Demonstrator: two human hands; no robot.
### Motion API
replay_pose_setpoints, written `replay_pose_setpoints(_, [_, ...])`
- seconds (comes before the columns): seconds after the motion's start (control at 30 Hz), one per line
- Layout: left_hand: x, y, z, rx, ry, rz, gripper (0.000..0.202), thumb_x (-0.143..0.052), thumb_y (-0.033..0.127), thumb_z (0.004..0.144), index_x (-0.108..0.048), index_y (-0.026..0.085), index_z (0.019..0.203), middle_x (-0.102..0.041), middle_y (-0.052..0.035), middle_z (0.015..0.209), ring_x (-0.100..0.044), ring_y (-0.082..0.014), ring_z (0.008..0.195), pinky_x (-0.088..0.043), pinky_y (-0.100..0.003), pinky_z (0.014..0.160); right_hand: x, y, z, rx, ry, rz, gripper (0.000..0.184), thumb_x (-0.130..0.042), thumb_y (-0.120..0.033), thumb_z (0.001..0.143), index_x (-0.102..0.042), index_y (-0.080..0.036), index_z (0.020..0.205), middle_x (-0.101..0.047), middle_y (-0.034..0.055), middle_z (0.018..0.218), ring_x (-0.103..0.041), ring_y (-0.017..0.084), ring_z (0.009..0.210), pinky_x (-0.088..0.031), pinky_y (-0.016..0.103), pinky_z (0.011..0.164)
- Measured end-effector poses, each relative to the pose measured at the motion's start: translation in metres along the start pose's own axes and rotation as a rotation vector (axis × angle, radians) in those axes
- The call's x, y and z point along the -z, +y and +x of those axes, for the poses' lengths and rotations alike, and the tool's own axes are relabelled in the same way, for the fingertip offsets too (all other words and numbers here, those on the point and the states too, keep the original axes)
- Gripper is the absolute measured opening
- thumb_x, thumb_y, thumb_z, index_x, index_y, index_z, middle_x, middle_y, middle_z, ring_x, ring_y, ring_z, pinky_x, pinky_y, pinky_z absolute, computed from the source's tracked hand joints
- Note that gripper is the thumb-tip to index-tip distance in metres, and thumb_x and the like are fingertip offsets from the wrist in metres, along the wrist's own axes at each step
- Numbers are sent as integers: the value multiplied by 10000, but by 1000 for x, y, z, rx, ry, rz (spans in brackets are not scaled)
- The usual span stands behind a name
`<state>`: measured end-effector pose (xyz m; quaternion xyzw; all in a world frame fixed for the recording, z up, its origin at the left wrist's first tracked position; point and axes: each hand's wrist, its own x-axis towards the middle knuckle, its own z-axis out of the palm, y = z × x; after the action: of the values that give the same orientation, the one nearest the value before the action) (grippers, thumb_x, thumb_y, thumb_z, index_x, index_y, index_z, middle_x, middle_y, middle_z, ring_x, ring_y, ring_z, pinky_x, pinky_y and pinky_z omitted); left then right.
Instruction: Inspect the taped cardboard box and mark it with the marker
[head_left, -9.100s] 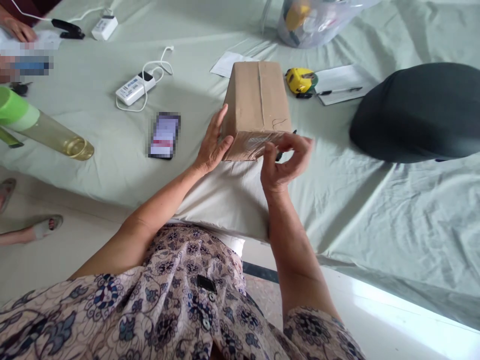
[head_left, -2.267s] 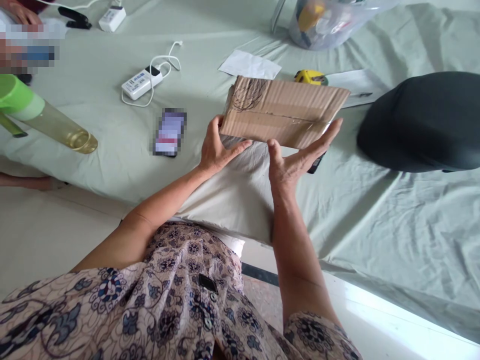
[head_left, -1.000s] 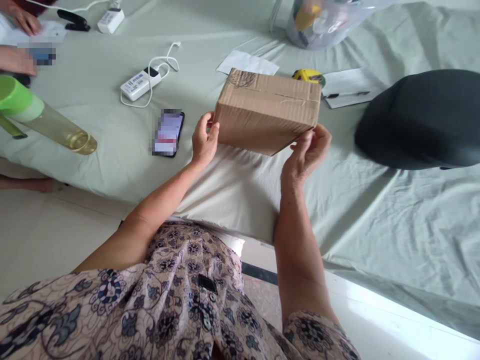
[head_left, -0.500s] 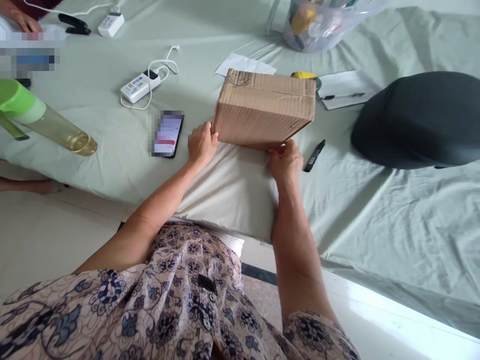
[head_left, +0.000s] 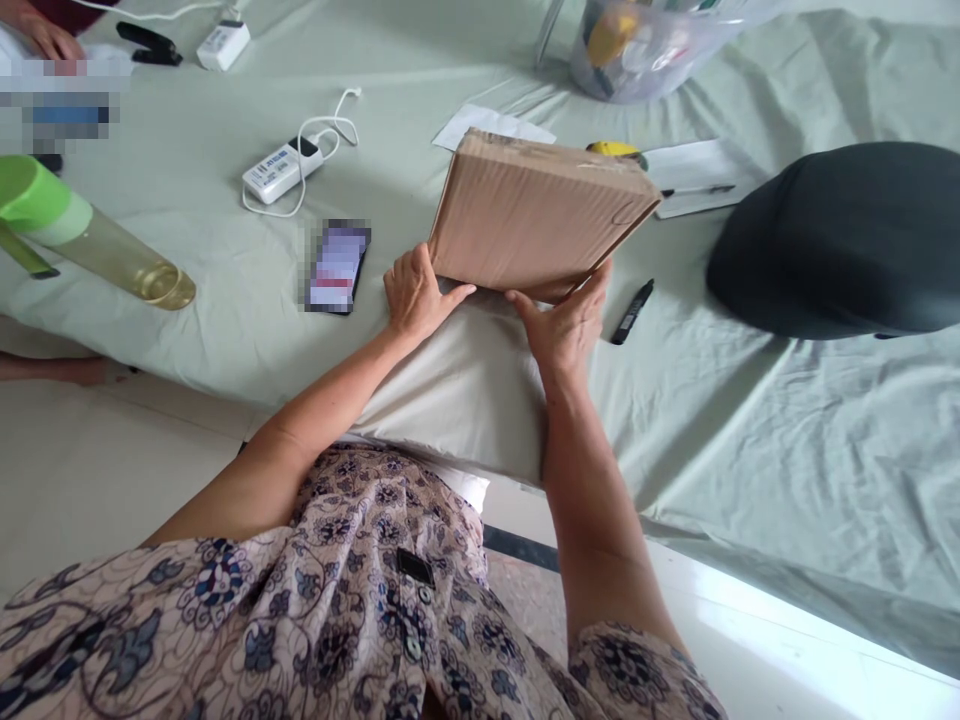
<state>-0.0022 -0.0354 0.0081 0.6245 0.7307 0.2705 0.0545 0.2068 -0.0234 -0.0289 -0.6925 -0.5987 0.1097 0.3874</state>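
A brown corrugated cardboard box (head_left: 544, 212) stands tilted on its long lower edge, leaning over the white pillow (head_left: 457, 385) on my lap. My left hand (head_left: 420, 295) presses against the near left of that edge, fingers spread. My right hand (head_left: 559, 330) supports the lower right of the box, with the thumb and fingers reaching along its edge. The box's underside is hidden from me.
A black marker (head_left: 632, 312) lies just right of the box, and a dark cushion (head_left: 840, 240) sits further right. A pixelated phone (head_left: 335, 267), a white power bank (head_left: 281, 168) with cable, and a green-capped bottle (head_left: 97, 255) lie left. A co-worker's hand (head_left: 41, 35) shows top left.
The box has tipped up further on its lower edge, turning a different face towards me. Both hands have shifted along that edge and opened their fingers wider.
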Motion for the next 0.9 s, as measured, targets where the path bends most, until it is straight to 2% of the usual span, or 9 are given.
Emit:
replay_pose_setpoints(0.07, [0, 0, 0, 10, 4, 8, 804, -827, 612, 803, -503, 162, 1385, -602, -241, 1437, -542, -399, 1387, -439, -507, 1150, -1, 0, 0, -26, 3, -15, 1254, -836, -607, 668, -129, -188, 1616, -419, 272, 1534, -432, 476, 1452, -432, 713, 1109])
replay_pose_setpoints(0.17, [-1, -4, 3, 18, -15, 11, 738, -773, 635, 846, -524, 174, 1365, -634, -226, 1391, -575, -390, 1356, -462, -503, 1126, -5, 5, 3, -1, 20, -6, 1193, -821, -580, 686, -151, -227, 1607, -435, 238, 1525, -488, 455, 1394, -444, 712, 1094])
replay_pose_setpoints(0.3, [-6, -13, 9, 6, -11, -4, 689, -670, 674, 906, -525, 188, 1371, -659, -212, 1360, -605, -369, 1333, -493, -482, 1096, -6, 13, 8, 47, 16, 27, 1075, -804, -542, 699, -252, -218, 1564, -546, 192, 1384, -601, 387, 1213, -522, 624, 1012])
replay_pose_setpoints(0.43, [-9, -18, 12, -12, 5, -65, 519, -622, 586, 977, -563, 187, 1305, -685, -188, 1318, -639, -329, 1288, -509, -437, 1080, 1, 16, 11, 84, 8, 35, 784, -710, -493, 804, -413, -197, 1467, -653, 110, 1097, -655, 293, 985, -547, 529, 958])
replay_pose_setpoints(0.6, [-12, -24, 14, -12, 14, -164, 305, -537, 454, 1048, -603, 204, 1209, -717, -148, 1211, -657, -319, 1244, -510, -461, 1088, 12, 12, 13, 107, 16, 44, 429, -561, -417, 915, -562, -211, 1292, -687, 69, 913, -668, 267, 895, -547, 479, 893])
replay_pose_setpoints(0.73, [-16, -34, 20, -4, 70, -206, 365, -581, 441, 1019, -596, 238, 1321, -674, -156, 1306, -591, -331, 1328, -499, -472, 1121, 23, 6, 14, 73, -32, 97, 234, -583, -407, 904, -586, -230, 1058, -707, 55, 867, -686, 239, 820, -558, 431, 835])
replay_pose_setpoints(0.9, [-19, -38, 24, -13, 55, -198, 657, -625, 511, 976, -448, 217, 1536, -570, -205, 1485, -494, -365, 1443, -480, -506, 1149, 35, -9, 8, 146, -290, 169, 201, -699, -397, 809, -598, -225, 831, -717, 29, 775, -696, 206, 726, -572, 376, 773])
